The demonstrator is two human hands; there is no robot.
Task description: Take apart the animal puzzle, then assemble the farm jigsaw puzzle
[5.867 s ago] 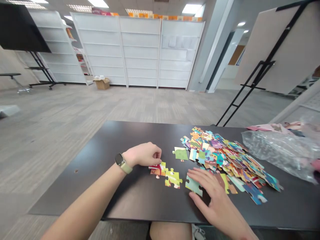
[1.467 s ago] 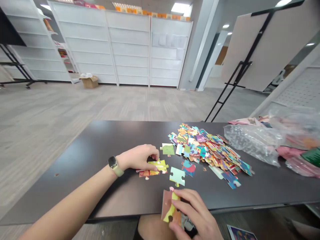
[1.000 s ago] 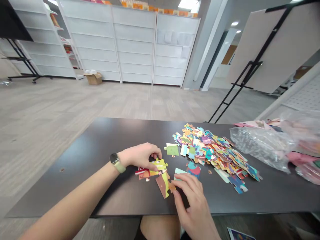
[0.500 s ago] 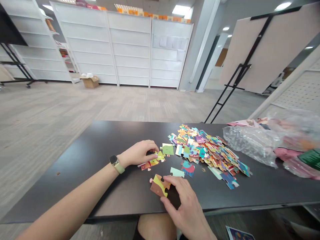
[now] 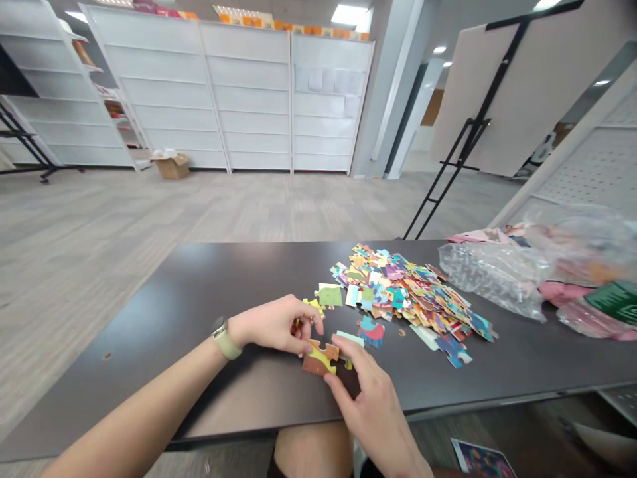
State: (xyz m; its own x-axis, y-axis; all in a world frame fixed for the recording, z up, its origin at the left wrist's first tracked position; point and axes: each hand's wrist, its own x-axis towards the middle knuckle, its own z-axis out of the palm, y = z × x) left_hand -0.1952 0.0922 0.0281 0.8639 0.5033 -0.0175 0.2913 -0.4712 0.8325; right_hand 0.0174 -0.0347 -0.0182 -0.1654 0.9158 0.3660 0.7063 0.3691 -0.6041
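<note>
A brown and yellow jigsaw puzzle piece (image 5: 318, 360) is between my hands, above the table's front part. My right hand (image 5: 371, 392) pinches its right side between thumb and forefinger. At its upper left corner is my left hand (image 5: 281, 325), fingers curled, thumb against the piece. A bit of yellow-green shows just right of the held piece, mostly hidden by my right fingers. Behind my left hand lies a yellow puzzle piece (image 5: 316, 307), partly covered. Close by are a green piece (image 5: 329, 295), a pale mint piece (image 5: 350, 338) and a blue and red piece (image 5: 371, 330).
A large heap of puzzle pieces (image 5: 403, 285) spreads over the right half of the dark table (image 5: 219, 279). Crumpled clear plastic bags (image 5: 497, 272) lie at the table's right end. Beyond stand a black easel (image 5: 450, 162) and white shelving (image 5: 249, 99).
My left hand has moved from the pieces behind toward me, onto the held puzzle piece. My right hand keeps its grip on that piece, which has shifted slightly up. The camera view has turned slightly.
</note>
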